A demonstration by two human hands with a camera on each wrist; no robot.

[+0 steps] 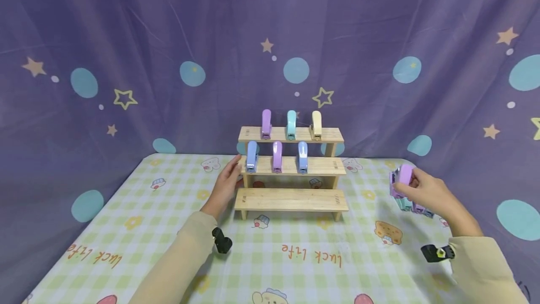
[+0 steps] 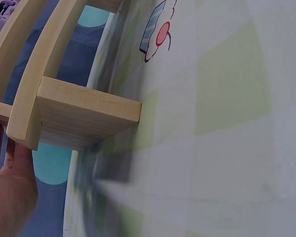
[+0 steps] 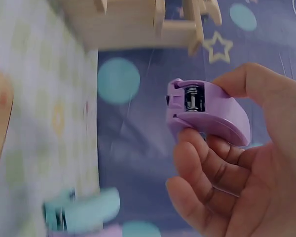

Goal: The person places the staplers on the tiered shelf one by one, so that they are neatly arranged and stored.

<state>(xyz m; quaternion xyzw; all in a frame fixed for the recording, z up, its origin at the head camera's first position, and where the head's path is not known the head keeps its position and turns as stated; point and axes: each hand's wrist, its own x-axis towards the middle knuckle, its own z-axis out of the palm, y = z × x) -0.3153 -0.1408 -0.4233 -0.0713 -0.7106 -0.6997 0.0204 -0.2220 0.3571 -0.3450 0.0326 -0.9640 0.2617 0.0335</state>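
A purple starry curtain (image 1: 236, 18) hangs behind a checked tablecloth (image 1: 160, 229), on which a three-step wooden stand (image 1: 291, 199) bears six staplers (image 1: 277, 156) on its upper two steps. The left hand (image 1: 225, 184) touches the middle step's left end; whether it grips, I cannot tell. Well right of the stand, the right hand (image 1: 432, 196) pinches a lilac stapler (image 1: 405, 174) between thumb and fingers, apart from a nearby teal stapler (image 3: 86, 212).

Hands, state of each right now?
Left hand: at the left end of the wooden stand; whether it grips can't be told.
Right hand: holding a purple stapler.
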